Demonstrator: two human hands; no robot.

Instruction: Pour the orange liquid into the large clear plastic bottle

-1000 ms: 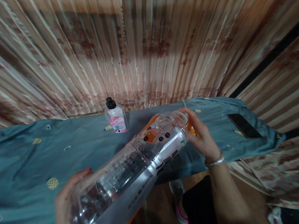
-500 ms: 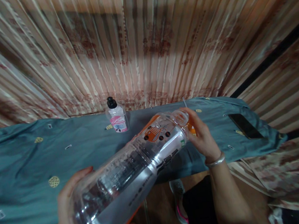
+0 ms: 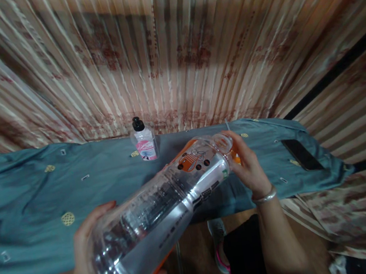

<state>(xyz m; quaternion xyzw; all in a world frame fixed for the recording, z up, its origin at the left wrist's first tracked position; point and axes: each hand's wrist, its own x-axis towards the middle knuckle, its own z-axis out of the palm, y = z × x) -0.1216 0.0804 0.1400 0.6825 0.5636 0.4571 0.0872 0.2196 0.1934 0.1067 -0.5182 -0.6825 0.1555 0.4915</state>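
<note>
A large clear plastic bottle (image 3: 165,207) with an orange and silver label lies tilted between my hands, its open neck up to the right. My left hand (image 3: 88,263) is wrapped round the wide base at lower left. Around the neck end, my right hand (image 3: 246,162), with a silver bangle at the wrist, is closed; some of its fingers are hidden behind the bottle. Something orange shows near those fingers, too covered to make out. Beyond the bottle, a small clear bottle (image 3: 145,143) with a black cap and pink label stands upright on the cloth.
A teal patterned cloth (image 3: 40,188) covers the long narrow table. Toward its right end lies a black phone (image 3: 302,154). Pleated curtains (image 3: 173,66) hang right behind and at the right, with a dark bar (image 3: 336,67) across them. A shoe (image 3: 216,230) shows below.
The large bottle and both hands stay in nearly the same pose, with my left hand and the base shifted slightly right. The view itself has moved a little.
</note>
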